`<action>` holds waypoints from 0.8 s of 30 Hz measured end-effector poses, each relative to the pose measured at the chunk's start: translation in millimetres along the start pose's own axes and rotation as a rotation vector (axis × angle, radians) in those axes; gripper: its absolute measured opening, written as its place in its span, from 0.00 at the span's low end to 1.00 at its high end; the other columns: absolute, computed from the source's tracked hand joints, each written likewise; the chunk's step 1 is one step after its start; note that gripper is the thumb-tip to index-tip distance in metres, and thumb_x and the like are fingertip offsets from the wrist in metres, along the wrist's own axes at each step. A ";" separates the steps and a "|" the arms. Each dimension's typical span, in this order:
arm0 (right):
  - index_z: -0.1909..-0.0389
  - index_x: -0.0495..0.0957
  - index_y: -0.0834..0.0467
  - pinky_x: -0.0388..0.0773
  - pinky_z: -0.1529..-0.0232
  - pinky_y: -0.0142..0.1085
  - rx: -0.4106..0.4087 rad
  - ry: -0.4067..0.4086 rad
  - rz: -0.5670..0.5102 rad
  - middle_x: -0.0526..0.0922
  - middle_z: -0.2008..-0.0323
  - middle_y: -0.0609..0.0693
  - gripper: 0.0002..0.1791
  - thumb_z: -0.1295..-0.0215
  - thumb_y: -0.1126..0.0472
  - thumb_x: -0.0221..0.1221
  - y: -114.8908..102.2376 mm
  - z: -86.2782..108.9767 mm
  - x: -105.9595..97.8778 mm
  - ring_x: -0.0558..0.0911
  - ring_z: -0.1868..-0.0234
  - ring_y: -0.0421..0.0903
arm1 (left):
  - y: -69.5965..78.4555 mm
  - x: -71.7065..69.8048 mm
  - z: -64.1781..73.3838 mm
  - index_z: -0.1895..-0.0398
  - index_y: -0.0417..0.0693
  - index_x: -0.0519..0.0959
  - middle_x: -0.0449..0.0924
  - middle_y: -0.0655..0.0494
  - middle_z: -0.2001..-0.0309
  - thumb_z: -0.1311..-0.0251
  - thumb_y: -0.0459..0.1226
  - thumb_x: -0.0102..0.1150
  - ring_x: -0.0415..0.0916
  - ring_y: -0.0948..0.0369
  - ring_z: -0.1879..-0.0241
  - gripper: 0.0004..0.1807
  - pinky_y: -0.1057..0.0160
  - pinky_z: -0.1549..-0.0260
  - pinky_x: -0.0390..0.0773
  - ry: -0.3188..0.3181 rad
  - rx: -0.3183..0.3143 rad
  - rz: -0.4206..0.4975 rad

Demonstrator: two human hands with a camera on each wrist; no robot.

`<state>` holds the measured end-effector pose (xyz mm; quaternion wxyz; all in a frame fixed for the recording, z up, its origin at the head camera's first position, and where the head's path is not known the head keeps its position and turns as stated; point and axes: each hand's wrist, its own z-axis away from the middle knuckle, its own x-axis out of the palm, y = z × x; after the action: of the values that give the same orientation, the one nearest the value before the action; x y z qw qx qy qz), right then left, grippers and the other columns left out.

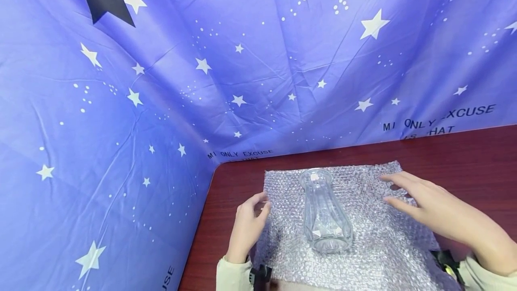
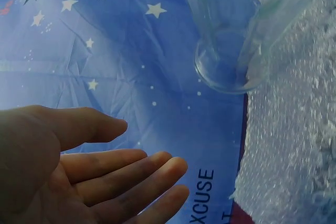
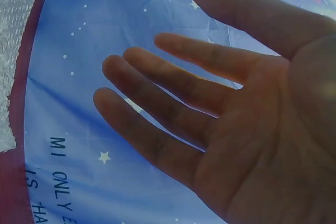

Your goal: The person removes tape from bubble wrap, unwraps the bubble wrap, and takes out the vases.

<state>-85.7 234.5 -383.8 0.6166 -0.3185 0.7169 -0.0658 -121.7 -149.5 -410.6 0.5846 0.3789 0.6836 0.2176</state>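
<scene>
A clear glass vase lies on its side on a sheet of bubble wrap, its flared rim pointing toward the back and its base toward me. In the left wrist view, part of the vase shows at the top. My left hand is at the wrap's left edge, fingers loosely bent and holding nothing. At the right side, my right hand hovers over the wrap with its fingers spread and nothing in them. Both hands are apart from the vase.
The bubble wrap covers part of a dark red wooden table. A blue cloth printed with white stars and lettering hangs behind and to the left. At the bottom edge, a pale strip lies near the left sleeve.
</scene>
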 end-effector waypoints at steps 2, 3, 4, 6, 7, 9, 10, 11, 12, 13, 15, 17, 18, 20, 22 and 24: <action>0.34 0.67 0.65 0.76 0.52 0.61 0.007 -0.006 -0.013 0.78 0.43 0.63 0.32 0.32 0.52 0.62 -3.0 -0.2 1.0 0.80 0.46 0.61 | 1.9 2.9 -1.7 0.44 0.40 0.80 0.85 0.47 0.51 0.32 0.36 0.58 0.85 0.55 0.56 0.16 0.62 0.58 0.83 -0.014 -0.003 0.012; 0.32 0.66 0.65 0.76 0.51 0.61 0.015 -0.012 -0.021 0.78 0.43 0.63 0.33 0.31 0.52 0.61 -4.6 -0.1 1.3 0.80 0.46 0.61 | 2.7 4.2 -2.4 0.43 0.40 0.80 0.85 0.47 0.51 0.32 0.37 0.58 0.85 0.55 0.56 0.17 0.62 0.58 0.83 -0.020 -0.004 0.019; 0.31 0.64 0.65 0.76 0.51 0.62 0.024 -0.020 -0.035 0.78 0.43 0.63 0.34 0.30 0.51 0.61 -6.3 -0.2 1.7 0.79 0.46 0.61 | 3.5 5.4 -2.9 0.43 0.40 0.80 0.85 0.47 0.51 0.32 0.37 0.58 0.85 0.55 0.56 0.17 0.62 0.57 0.83 -0.024 -0.005 0.025; 0.30 0.62 0.65 0.75 0.50 0.62 0.030 -0.024 -0.052 0.78 0.43 0.63 0.36 0.30 0.50 0.60 -9.6 -0.6 3.2 0.79 0.45 0.61 | 4.8 7.5 -4.1 0.44 0.40 0.80 0.85 0.47 0.51 0.31 0.38 0.58 0.85 0.54 0.55 0.17 0.62 0.57 0.83 -0.031 -0.006 0.044; 0.29 0.62 0.65 0.74 0.49 0.63 0.031 -0.022 -0.059 0.78 0.42 0.63 0.36 0.30 0.49 0.60 -11.0 -1.0 3.8 0.79 0.44 0.61 | 5.2 8.7 -4.8 0.44 0.40 0.80 0.85 0.48 0.52 0.31 0.39 0.58 0.85 0.54 0.55 0.17 0.62 0.57 0.83 -0.032 -0.007 0.051; 0.28 0.60 0.64 0.74 0.48 0.64 0.033 -0.026 -0.073 0.77 0.41 0.63 0.37 0.30 0.48 0.59 -13.6 -2.5 5.0 0.78 0.43 0.62 | 6.2 11.0 -5.5 0.43 0.41 0.80 0.85 0.48 0.51 0.30 0.43 0.57 0.84 0.54 0.54 0.19 0.62 0.55 0.83 -0.040 -0.016 0.068; 0.28 0.60 0.64 0.73 0.48 0.64 0.030 -0.027 -0.081 0.76 0.40 0.63 0.37 0.30 0.49 0.59 -14.7 -3.5 6.3 0.78 0.43 0.62 | 6.6 12.1 -5.9 0.43 0.41 0.80 0.85 0.49 0.51 0.30 0.45 0.57 0.84 0.54 0.53 0.20 0.62 0.55 0.83 -0.043 -0.014 0.076; 0.28 0.60 0.64 0.74 0.48 0.64 0.030 -0.030 -0.086 0.75 0.40 0.64 0.38 0.30 0.49 0.59 -15.7 -4.6 7.7 0.77 0.43 0.62 | 7.5 13.2 -5.9 0.42 0.41 0.80 0.85 0.49 0.51 0.30 0.47 0.56 0.84 0.54 0.53 0.22 0.62 0.54 0.82 -0.048 -0.015 0.084; 0.27 0.59 0.65 0.74 0.48 0.64 0.030 -0.035 -0.089 0.75 0.39 0.65 0.38 0.30 0.49 0.59 -16.7 -5.7 9.3 0.77 0.42 0.63 | 8.4 14.3 -5.9 0.42 0.42 0.79 0.85 0.50 0.50 0.29 0.48 0.55 0.83 0.55 0.52 0.23 0.62 0.54 0.82 -0.055 -0.018 0.087; 0.27 0.59 0.65 0.73 0.47 0.65 0.034 -0.043 -0.091 0.74 0.38 0.66 0.39 0.29 0.48 0.59 -17.6 -7.0 10.6 0.76 0.42 0.64 | 9.5 15.4 -5.7 0.41 0.43 0.79 0.85 0.51 0.50 0.29 0.50 0.55 0.83 0.56 0.52 0.24 0.62 0.53 0.82 -0.062 -0.021 0.092; 0.27 0.58 0.67 0.71 0.45 0.66 0.032 -0.061 -0.100 0.71 0.36 0.68 0.39 0.29 0.47 0.58 -19.5 -9.7 14.4 0.74 0.39 0.67 | 11.8 17.4 -5.1 0.40 0.45 0.79 0.85 0.53 0.50 0.29 0.51 0.54 0.83 0.59 0.52 0.24 0.63 0.53 0.81 -0.077 -0.026 0.099; 0.27 0.57 0.67 0.68 0.42 0.67 0.040 -0.080 -0.119 0.68 0.33 0.69 0.40 0.29 0.46 0.57 -21.5 -11.9 17.8 0.70 0.36 0.69 | 13.9 19.4 -4.8 0.40 0.46 0.79 0.85 0.55 0.51 0.29 0.51 0.53 0.83 0.60 0.52 0.23 0.63 0.53 0.81 -0.090 -0.026 0.106; 0.27 0.57 0.66 0.65 0.40 0.68 0.043 -0.087 -0.124 0.66 0.32 0.69 0.41 0.29 0.45 0.57 -22.3 -12.7 19.0 0.68 0.34 0.70 | 14.3 20.7 -4.7 0.40 0.47 0.79 0.85 0.55 0.52 0.28 0.51 0.53 0.83 0.61 0.53 0.23 0.64 0.53 0.81 -0.097 -0.025 0.109; 0.26 0.56 0.66 0.61 0.39 0.69 0.043 -0.092 -0.140 0.64 0.30 0.69 0.41 0.29 0.44 0.56 -23.7 -14.1 21.3 0.64 0.32 0.72 | 15.0 23.3 -4.7 0.40 0.47 0.78 0.84 0.56 0.52 0.28 0.51 0.52 0.82 0.61 0.53 0.23 0.64 0.53 0.81 -0.106 -0.019 0.112; 0.26 0.57 0.65 0.61 0.38 0.70 0.047 -0.092 -0.151 0.64 0.30 0.68 0.42 0.29 0.42 0.56 -24.7 -15.4 23.6 0.63 0.31 0.71 | 15.1 26.0 -4.8 0.40 0.47 0.78 0.84 0.55 0.51 0.28 0.52 0.52 0.82 0.61 0.52 0.24 0.64 0.53 0.81 -0.112 -0.014 0.114; 0.27 0.58 0.65 0.60 0.38 0.70 0.043 -0.092 -0.157 0.64 0.30 0.68 0.41 0.29 0.42 0.55 -25.4 -17.6 27.3 0.64 0.32 0.71 | 14.4 28.9 -5.2 0.39 0.46 0.77 0.84 0.54 0.50 0.28 0.52 0.52 0.82 0.60 0.52 0.24 0.64 0.52 0.81 -0.112 -0.007 0.118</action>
<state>-93.5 194.5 -390.3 0.6485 -0.3631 0.6591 -0.1148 -123.8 -117.5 -417.0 0.6093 0.4281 0.6257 0.2324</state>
